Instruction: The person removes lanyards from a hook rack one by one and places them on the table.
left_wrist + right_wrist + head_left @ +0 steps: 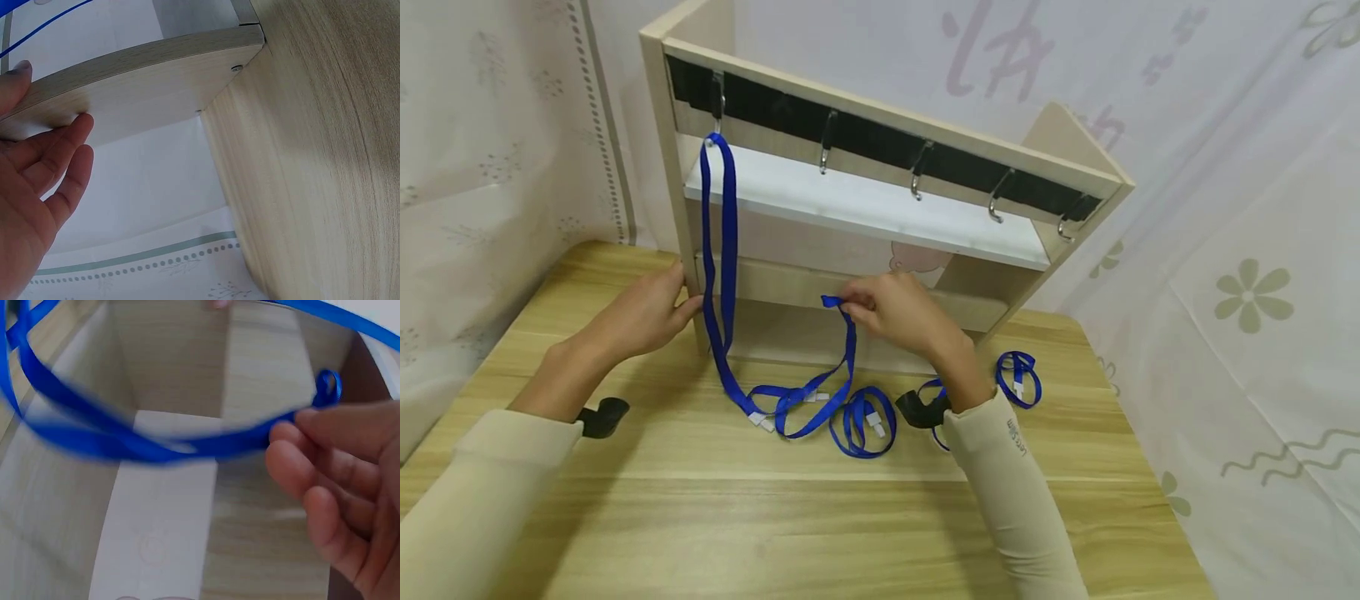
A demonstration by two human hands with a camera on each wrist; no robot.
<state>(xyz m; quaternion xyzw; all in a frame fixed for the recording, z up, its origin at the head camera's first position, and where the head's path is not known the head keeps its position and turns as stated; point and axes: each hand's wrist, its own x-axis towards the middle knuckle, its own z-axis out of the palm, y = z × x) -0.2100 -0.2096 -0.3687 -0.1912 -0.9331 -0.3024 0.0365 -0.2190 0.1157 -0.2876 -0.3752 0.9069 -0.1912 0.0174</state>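
Note:
My right hand point(898, 310) pinches one looped end of a blue lanyard point(851, 350) between thumb and fingers, in front of a wooden hook rack. The rest of that lanyard trails down to the table. In the right wrist view its blue strap point(219, 445) runs left from the fingertips, blurred. My left hand point(643, 312) holds the left side panel of the wooden rack point(662, 125), the thumb on one face and the fingers point(59, 153) on the other. Another blue lanyard point(728, 242) hangs from the leftmost hook point(718, 104), its white clip end point(762, 422) lying on the table.
Four more metal hooks, several in all, line the black strip point(880, 137), including one hook point(826, 143) beside the leftmost. Coiled blue lanyards lie on the table, one coil point(863, 423) near the middle and another coil point(1019, 379) at right. A third point(936, 385) is partly hidden by my right wrist.

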